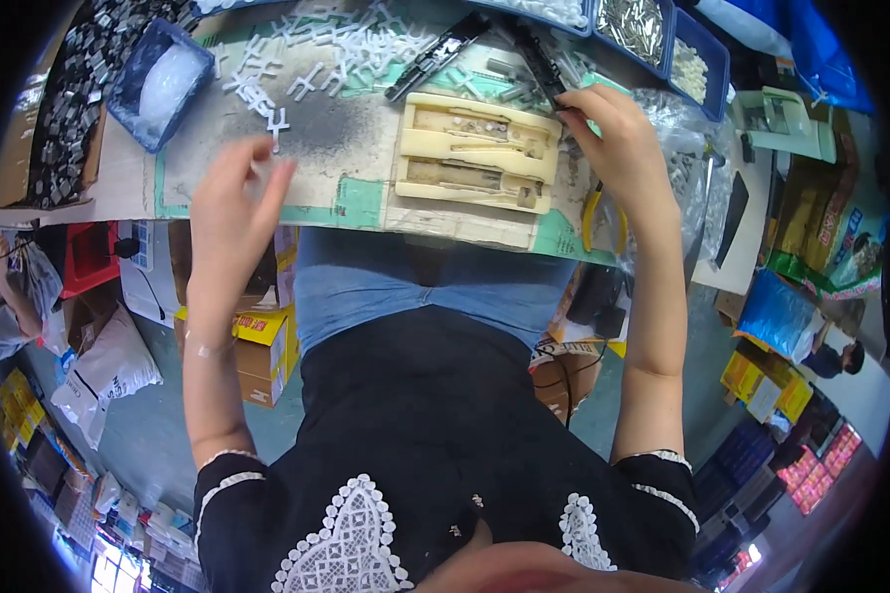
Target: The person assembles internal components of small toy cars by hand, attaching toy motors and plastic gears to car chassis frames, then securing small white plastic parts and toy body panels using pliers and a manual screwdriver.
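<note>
My left hand hovers above the near left part of the worktable, slightly blurred. Its thumb and index finger are apart, with nothing visible between them. Just beyond its fingertips lies a white branched plastic piece, one of several scattered pieces. At the right, my right hand has its thumb and fingers closed at the near end of a long black slotted part. A similar black part lies to its left. Between my hands sits a cream fixture block with recessed channels, its right edge close to my right fingertips.
Yellow-handled pliers lie beneath my right wrist. A blue bin holding a clear bag stands at left, beside a box of small dark parts. Bins of metal pins and white pieces line the far right. Clear plastic bags lie at right.
</note>
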Demonstrator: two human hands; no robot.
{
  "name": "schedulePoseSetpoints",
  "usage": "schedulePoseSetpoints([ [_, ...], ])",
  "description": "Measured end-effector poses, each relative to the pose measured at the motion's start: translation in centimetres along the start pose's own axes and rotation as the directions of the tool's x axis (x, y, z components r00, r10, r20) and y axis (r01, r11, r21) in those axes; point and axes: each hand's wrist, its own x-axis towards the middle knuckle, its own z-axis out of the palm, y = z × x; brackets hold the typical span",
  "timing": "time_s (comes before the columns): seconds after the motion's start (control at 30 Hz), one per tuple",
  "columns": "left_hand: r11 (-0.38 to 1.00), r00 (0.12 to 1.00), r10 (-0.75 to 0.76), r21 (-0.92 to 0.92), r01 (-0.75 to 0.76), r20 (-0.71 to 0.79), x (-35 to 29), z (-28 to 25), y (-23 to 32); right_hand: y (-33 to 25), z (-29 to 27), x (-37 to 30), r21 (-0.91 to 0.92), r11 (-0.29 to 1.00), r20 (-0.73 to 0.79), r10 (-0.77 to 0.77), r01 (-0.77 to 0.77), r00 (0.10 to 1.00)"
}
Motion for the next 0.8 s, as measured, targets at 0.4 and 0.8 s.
schedulePoseSetpoints([
  [0.4,0.976,0.973,0.044,0.220,0.008,-0.228,4.1,4.5,-0.4,-7.6,-2.5,-1.3,0.001,1.000,-0.218,0.014,-0.014,0.976],
  [0.8,0.995,0.936,0.064,0.100,-0.031,-0.347,5.7,6.0,-0.6,-12.0,5.3,0.5,0.163,0.983,-0.016,-0.082,0.083,0.997],
])
